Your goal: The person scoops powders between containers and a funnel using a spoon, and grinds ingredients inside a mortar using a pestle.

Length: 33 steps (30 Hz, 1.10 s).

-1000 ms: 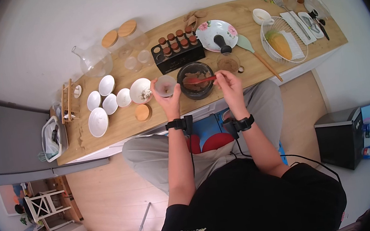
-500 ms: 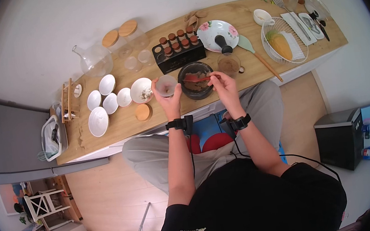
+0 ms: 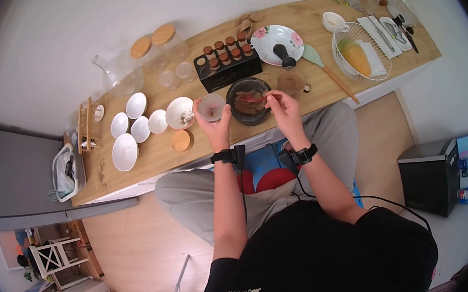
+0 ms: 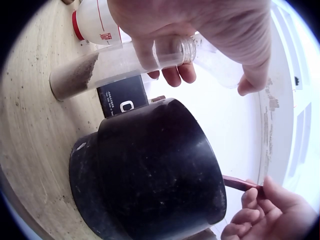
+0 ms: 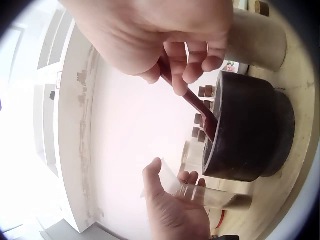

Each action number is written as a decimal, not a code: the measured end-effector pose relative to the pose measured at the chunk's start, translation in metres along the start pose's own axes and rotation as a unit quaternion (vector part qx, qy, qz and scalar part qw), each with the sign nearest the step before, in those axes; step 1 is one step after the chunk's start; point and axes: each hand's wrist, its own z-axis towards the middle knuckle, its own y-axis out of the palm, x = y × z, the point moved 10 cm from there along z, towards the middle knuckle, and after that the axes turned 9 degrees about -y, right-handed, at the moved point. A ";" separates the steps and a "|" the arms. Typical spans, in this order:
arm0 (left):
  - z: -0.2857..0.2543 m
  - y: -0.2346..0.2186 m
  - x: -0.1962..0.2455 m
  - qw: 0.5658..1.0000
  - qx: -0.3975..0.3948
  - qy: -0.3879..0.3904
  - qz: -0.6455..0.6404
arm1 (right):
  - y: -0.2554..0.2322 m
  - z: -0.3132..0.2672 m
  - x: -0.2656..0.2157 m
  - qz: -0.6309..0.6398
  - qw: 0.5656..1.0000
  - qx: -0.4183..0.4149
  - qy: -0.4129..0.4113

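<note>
My left hand (image 3: 216, 130) grips a clear glass bottle (image 4: 75, 77), upright, with brown powder in its bottom. A translucent funnel (image 3: 211, 107) sits at the bottle's mouth, between thumb and fingers. To its right stands a black mortar (image 3: 252, 120) holding brown powder (image 3: 251, 107). My right hand (image 3: 287, 117) pinches the handle of a dark red spoon (image 5: 196, 102), tilted over the mortar's rim. The spoon's bowl end reaches down inside, partly hidden by the wall in the right wrist view.
Behind the mortar stands a black rack (image 3: 228, 72) of bottles with brown caps. A black pestle (image 3: 283, 55) is by a flowered plate (image 3: 260, 37). White bowls (image 3: 125, 152) and a round wooden lid (image 3: 182, 141) lie left; a green spatula (image 3: 327, 70) and wire basket (image 3: 380, 74) right.
My right hand has shifted slightly left toward the mortar, and the spoon has moved within it. My left hand keeps the bottle and funnel in nearly the same place.
</note>
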 end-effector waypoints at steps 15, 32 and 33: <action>0.001 0.001 0.001 1.000 -0.001 0.010 0.000 | 0.009 0.002 0.000 -0.008 0.999 -0.029 -0.028; 0.000 0.001 0.001 1.000 0.000 -0.001 0.008 | 0.007 -0.003 -0.004 -0.015 0.999 -0.003 -0.033; -0.001 0.001 0.004 1.000 0.003 0.004 0.004 | 0.008 -0.004 -0.005 -0.016 0.999 -0.003 -0.033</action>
